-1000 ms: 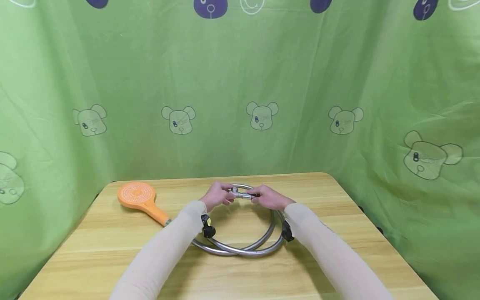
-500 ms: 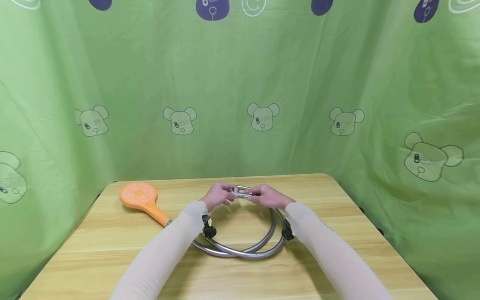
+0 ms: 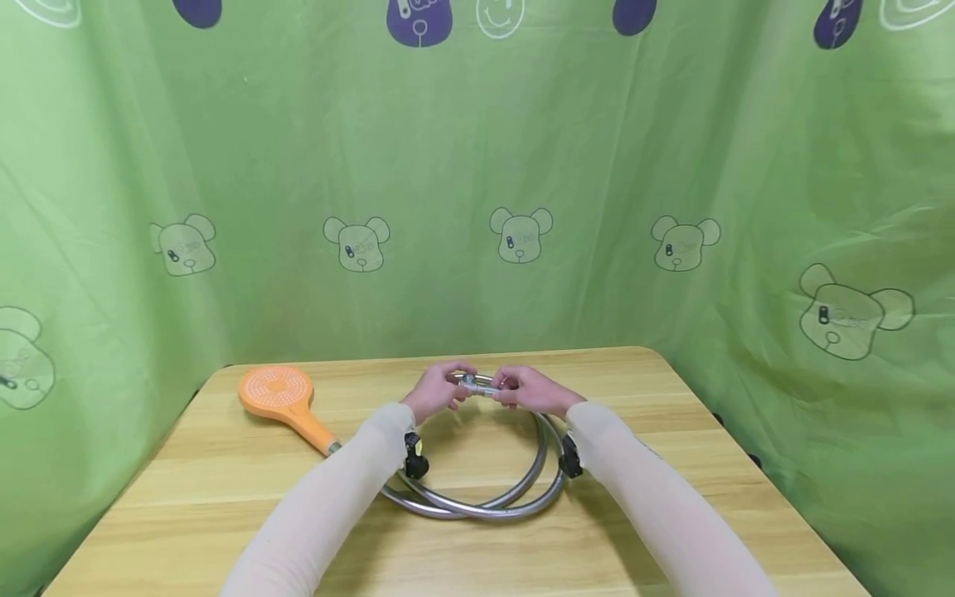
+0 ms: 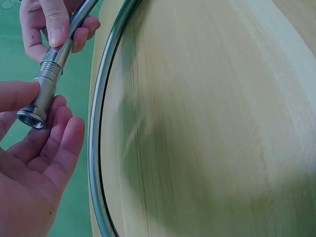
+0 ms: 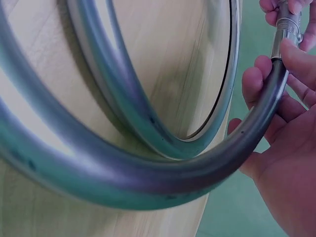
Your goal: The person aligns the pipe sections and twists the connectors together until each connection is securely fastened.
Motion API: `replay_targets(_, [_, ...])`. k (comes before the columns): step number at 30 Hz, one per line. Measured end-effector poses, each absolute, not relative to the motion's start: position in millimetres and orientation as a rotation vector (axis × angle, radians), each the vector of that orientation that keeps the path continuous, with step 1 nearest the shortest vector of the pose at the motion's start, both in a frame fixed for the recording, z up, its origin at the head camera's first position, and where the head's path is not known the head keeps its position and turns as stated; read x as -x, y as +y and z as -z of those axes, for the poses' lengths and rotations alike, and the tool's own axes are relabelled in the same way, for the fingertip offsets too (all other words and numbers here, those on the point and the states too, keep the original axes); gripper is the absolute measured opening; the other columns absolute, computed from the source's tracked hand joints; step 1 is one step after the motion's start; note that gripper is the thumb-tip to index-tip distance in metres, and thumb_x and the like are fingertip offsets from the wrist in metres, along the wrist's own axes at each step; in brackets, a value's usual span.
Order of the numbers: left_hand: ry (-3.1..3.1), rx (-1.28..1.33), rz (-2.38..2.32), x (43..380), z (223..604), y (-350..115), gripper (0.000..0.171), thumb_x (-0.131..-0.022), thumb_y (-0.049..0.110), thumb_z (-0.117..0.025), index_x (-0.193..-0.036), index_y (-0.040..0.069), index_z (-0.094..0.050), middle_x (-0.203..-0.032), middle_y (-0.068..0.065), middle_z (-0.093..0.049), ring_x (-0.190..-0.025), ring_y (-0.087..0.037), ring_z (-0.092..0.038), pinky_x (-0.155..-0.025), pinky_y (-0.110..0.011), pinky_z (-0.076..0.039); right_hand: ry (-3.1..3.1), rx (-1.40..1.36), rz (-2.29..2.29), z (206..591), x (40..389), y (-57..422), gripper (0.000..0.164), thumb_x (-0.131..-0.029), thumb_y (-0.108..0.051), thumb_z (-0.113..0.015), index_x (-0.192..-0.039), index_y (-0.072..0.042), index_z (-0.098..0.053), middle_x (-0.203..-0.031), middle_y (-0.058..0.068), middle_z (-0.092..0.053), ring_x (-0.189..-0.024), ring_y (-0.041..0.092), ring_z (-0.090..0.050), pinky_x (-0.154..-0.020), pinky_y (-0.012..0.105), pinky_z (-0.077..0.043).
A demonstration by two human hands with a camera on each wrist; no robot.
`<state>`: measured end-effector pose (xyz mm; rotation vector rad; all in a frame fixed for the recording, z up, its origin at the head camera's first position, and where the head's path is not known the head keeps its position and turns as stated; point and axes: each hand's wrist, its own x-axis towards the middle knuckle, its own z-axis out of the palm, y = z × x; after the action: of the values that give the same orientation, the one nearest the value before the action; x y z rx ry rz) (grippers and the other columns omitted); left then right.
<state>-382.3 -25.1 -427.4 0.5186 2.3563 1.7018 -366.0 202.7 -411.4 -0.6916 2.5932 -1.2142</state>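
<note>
In the head view my left hand (image 3: 436, 391) and right hand (image 3: 533, 390) meet above the far half of the table. My left thumb and fingers hold a silver metal pipe fitting (image 4: 45, 89), its open threaded mouth showing in the left wrist view. Joined end to end with it is the metal end sleeve (image 4: 58, 53) of a shower hose (image 5: 123, 177). My right thumb and fingers grip the hose at that sleeve. The hose loops round on the table below the hands. An orange shower head (image 3: 278, 390) lies at the left, face up, on the hose's other end.
The light wooden table (image 3: 462, 564) has its far edge close to a green curtain (image 3: 448, 166) printed with bear heads. Black wrist cameras (image 3: 415, 456) hang under both sleeves, close over the hose loops.
The right fingers have shifted and bent more at the sleeve, and the left fingers have moved slightly on the fitting. The shower head stays where it was.
</note>
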Motion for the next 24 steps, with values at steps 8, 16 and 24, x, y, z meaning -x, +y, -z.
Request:
replay_targets(8, [2.341,-0.538,-1.701,381.5,428.0,-27.4,0.047,-0.086,-0.006,-0.069,-0.131,0.002,-0.061,-0.106,-0.016,-0.071,-0.104,-0.049,-0.064,-0.077,-0.044,-0.062,2.601,0.646,1.173,413.8,370.9,202.6,0.022,-0.099,-0.019,-0.062,-0.111,-0.001,-0.065,-0.087,0.013,-0.063,-0.073,0.016,-0.054,-0.062,0.024,-0.043])
replay_targets(16, [2.330,-0.535,-1.708,382.9,429.1,-26.3,0.046,-0.086,-0.007,-0.068,-0.131,0.000,-0.060,-0.105,-0.017,-0.070,-0.100,-0.046,-0.065,-0.074,-0.040,-0.062,2.583,0.636,1.140,412.2,372.2,202.2,0.031,-0.100,-0.025,-0.062,-0.114,0.002,-0.066,-0.084,0.004,-0.060,-0.073,0.014,-0.051,-0.063,0.024,-0.041])
replay_targets(24, [2.307,-0.546,-1.712,384.0,429.0,-27.8,0.046,-0.086,-0.005,-0.068,-0.131,0.000,-0.060,-0.101,-0.016,-0.070,-0.090,-0.035,-0.066,-0.077,-0.048,-0.061,2.562,0.635,1.153,410.8,373.1,203.7,0.029,-0.096,-0.018,-0.066,-0.117,0.001,-0.068,-0.084,0.000,-0.059,-0.075,0.015,-0.050,-0.063,0.026,-0.041])
